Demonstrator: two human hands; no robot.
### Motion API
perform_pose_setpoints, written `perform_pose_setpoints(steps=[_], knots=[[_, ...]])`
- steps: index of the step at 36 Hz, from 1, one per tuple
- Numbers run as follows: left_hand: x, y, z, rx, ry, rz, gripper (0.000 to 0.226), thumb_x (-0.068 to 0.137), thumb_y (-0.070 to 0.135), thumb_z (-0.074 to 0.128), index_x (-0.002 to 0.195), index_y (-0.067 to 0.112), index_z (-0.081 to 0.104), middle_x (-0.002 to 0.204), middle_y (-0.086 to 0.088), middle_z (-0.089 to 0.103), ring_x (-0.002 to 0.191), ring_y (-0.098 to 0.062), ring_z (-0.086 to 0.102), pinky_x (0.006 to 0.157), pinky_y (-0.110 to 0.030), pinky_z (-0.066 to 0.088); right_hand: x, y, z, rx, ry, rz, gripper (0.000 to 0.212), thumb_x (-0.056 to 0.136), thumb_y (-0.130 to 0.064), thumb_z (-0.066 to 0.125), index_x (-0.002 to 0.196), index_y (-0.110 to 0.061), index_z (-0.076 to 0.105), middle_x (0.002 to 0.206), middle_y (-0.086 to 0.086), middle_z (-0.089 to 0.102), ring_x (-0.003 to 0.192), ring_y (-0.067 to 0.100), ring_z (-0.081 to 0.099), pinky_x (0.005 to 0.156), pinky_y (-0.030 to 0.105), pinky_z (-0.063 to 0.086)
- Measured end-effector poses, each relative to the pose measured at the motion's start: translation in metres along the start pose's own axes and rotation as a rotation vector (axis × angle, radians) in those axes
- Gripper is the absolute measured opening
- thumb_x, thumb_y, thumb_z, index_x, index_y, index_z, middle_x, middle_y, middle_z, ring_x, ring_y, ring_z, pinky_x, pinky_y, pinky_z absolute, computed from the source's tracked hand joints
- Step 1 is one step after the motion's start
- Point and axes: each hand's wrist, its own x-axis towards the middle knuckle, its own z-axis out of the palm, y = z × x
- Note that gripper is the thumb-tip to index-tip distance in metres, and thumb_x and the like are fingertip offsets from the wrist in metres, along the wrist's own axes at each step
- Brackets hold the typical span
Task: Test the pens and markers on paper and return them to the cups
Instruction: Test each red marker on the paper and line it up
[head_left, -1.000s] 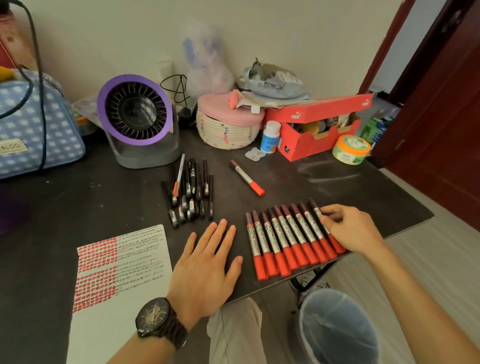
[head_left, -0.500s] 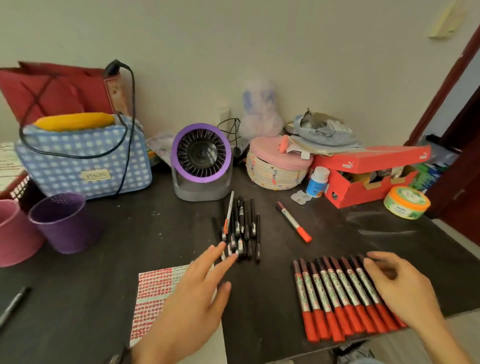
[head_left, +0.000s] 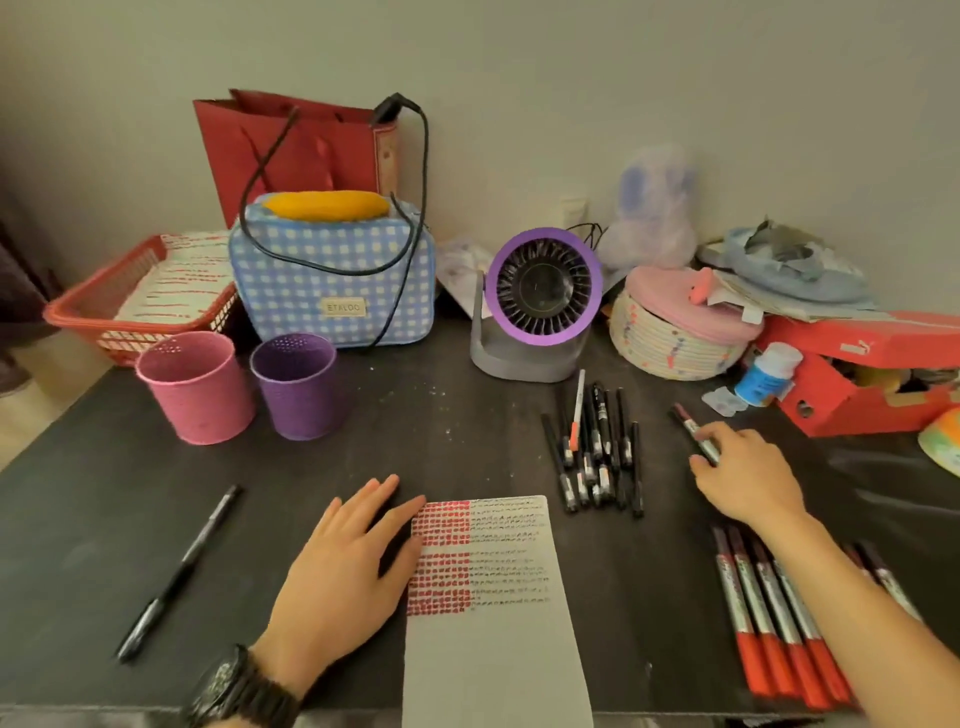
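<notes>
A white paper (head_left: 498, 644) marked with red and black test strokes lies at the table's front edge. My left hand (head_left: 343, 571) rests flat beside it, fingertips touching its left edge. My right hand (head_left: 748, 478) reaches over a lone red marker (head_left: 688, 423), pinching it between thumb and index finger; the marker's far dark end sticks out. Several red markers (head_left: 769, 618) lie in a row under my right forearm. A bunch of black pens (head_left: 597, 452) lies in front of the fan. One black pen (head_left: 176, 571) lies alone at the left. A pink cup (head_left: 197, 389) and a purple cup (head_left: 298, 384) stand at the back left.
Along the wall stand a red basket (head_left: 78, 306), a blue gingham bag (head_left: 332, 280), a purple fan (head_left: 540, 301), a woven lidded basket (head_left: 675, 343) and a red shoebox (head_left: 857, 389) with a small bottle (head_left: 769, 374) beside it. The dark table (head_left: 441, 441) ends near my body.
The view has swung left and up, bringing the cups into sight. My right hand left the marker row and reached the lone red marker. My left hand moved onto the paper's edge.
</notes>
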Motion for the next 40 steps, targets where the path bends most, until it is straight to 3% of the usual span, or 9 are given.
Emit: perform_pose_setpoints(steps=[6, 12, 18, 21, 24, 27, 32, 35, 40], knots=[[0.003, -0.001, 0.001, 0.011, -0.004, 0.008, 0.058, 0.097, 0.067, 0.017, 0.153, 0.053, 0.023, 0.166, 0.017, 0.013, 0.154, -0.007, 0.006, 0.122, -0.033, -0.002, 0.008, -0.003, -0.001, 0.097, -0.009, 0.068, 0.013, 0.098, -0.020, 0.058, 0.109, -0.026, 0.057, 0.111, 0.013, 0.062, 0.097, 0.034, 0.059, 0.082, 0.043, 0.049], [0.002, -0.001, 0.002, -0.005, 0.000, 0.014, 0.060, 0.096, 0.067, 0.008, 0.154, 0.052, 0.017, 0.166, 0.014, 0.016, 0.154, -0.010, 0.008, 0.122, -0.034, -0.003, -0.045, -0.045, -0.018, 0.959, 0.177, 0.122, 0.026, 0.098, -0.011, 0.065, 0.119, -0.023, 0.055, 0.105, 0.000, 0.066, 0.106, 0.027, 0.065, 0.083, 0.039, 0.053], [0.000, -0.002, 0.003, -0.062, 0.058, 0.008, 0.053, 0.103, 0.058, 0.024, 0.155, 0.045, 0.023, 0.164, 0.014, 0.025, 0.152, -0.008, 0.016, 0.118, -0.029, -0.003, -0.177, -0.109, -0.024, 1.684, -0.201, 0.058, 0.028, 0.082, -0.013, 0.065, 0.105, -0.022, 0.079, 0.085, 0.001, 0.070, 0.081, 0.015, 0.073, 0.070, 0.027, 0.062], [-0.004, -0.002, -0.001, -0.184, 0.107, -0.024, 0.053, 0.102, 0.052, 0.038, 0.153, 0.044, 0.028, 0.160, 0.015, 0.033, 0.145, -0.006, 0.031, 0.121, -0.028, 0.015, -0.224, -0.131, -0.014, 1.772, -0.278, 0.076, 0.028, 0.077, -0.011, 0.062, 0.097, -0.017, 0.081, 0.082, 0.006, 0.072, 0.079, 0.019, 0.075, 0.065, 0.027, 0.061], [-0.017, 0.001, -0.008, -0.410, 0.193, -0.118, 0.048, 0.099, 0.050, 0.046, 0.146, 0.046, 0.036, 0.147, 0.020, 0.043, 0.128, 0.002, 0.045, 0.099, -0.012, 0.036, -0.253, -0.143, -0.001, 1.833, -0.278, 0.109, 0.019, 0.071, -0.008, 0.065, 0.079, -0.019, 0.078, 0.083, 0.006, 0.074, 0.081, 0.023, 0.076, 0.063, 0.028, 0.061], [-0.042, 0.011, -0.015, -0.530, 0.296, -0.134, 0.038, 0.096, 0.051, 0.047, 0.133, 0.045, 0.050, 0.129, 0.029, 0.052, 0.119, 0.004, 0.053, 0.094, -0.018, 0.045, -0.269, -0.148, 0.009, 1.881, -0.239, 0.161, 0.014, 0.066, -0.010, 0.071, 0.075, -0.020, 0.075, 0.088, 0.010, 0.075, 0.082, 0.023, 0.076, 0.064, 0.029, 0.061], [-0.084, 0.047, -0.030, -0.663, 0.285, -0.020, 0.028, 0.099, 0.051, 0.043, 0.113, 0.041, 0.065, 0.110, 0.025, 0.067, 0.102, -0.002, 0.064, 0.077, -0.011, 0.047, -0.287, -0.150, 0.022, 1.879, -0.193, 0.281, 0.026, 0.065, -0.018, 0.076, 0.090, -0.015, 0.068, 0.101, 0.020, 0.075, 0.087, 0.030, 0.077, 0.067, 0.028, 0.061], [-0.094, 0.065, -0.028, -0.584, 0.244, 0.015, 0.034, 0.100, 0.053, 0.039, 0.103, 0.036, 0.068, 0.096, 0.020, 0.067, 0.094, -0.009, 0.063, 0.074, -0.022, 0.048, -0.295, -0.155, 0.025, 1.849, -0.200, 0.224, 0.039, 0.067, -0.024, 0.077, 0.099, -0.010, 0.060, 0.104, 0.019, 0.076, 0.089, 0.028, 0.077, 0.069, 0.027, 0.060], [-0.094, 0.083, -0.014, -0.324, 0.310, 0.010, 0.052, 0.103, 0.047, 0.031, 0.065, 0.020, 0.054, 0.061, 0.009, 0.047, 0.068, -0.013, 0.042, 0.056, -0.039, 0.043, -0.302, -0.160, 0.027, 1.946, -0.223, 0.173, 0.022, 0.067, -0.012, 0.081, 0.080, -0.017, 0.064, 0.094, 0.010, 0.068, 0.094, 0.023, 0.070, 0.075, 0.029, 0.059]])
